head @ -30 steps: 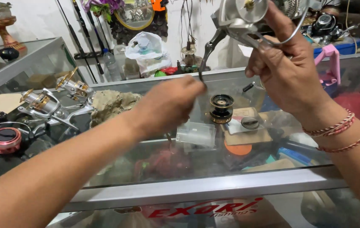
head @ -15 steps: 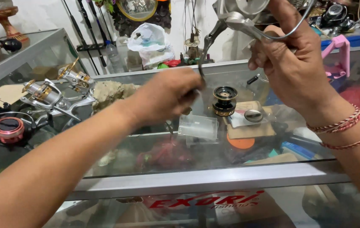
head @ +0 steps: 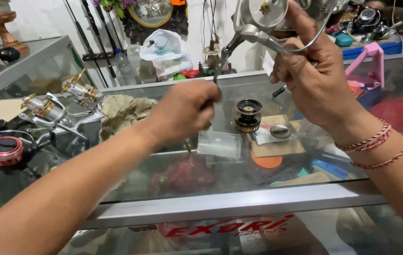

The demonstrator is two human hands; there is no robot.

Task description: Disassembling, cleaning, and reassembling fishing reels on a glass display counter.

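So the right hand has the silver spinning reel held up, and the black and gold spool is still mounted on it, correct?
Not quite. The right hand does hold the silver spinning reel up, but the black and gold spool is off it, standing on the glass counter below, beside a small clear plastic box. The head view shows this. The left hand holds a thin tool near the reel.

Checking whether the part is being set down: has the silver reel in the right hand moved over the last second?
No clear move. The silver reel in the right hand stays raised above and right of the black spool on the glass counter.
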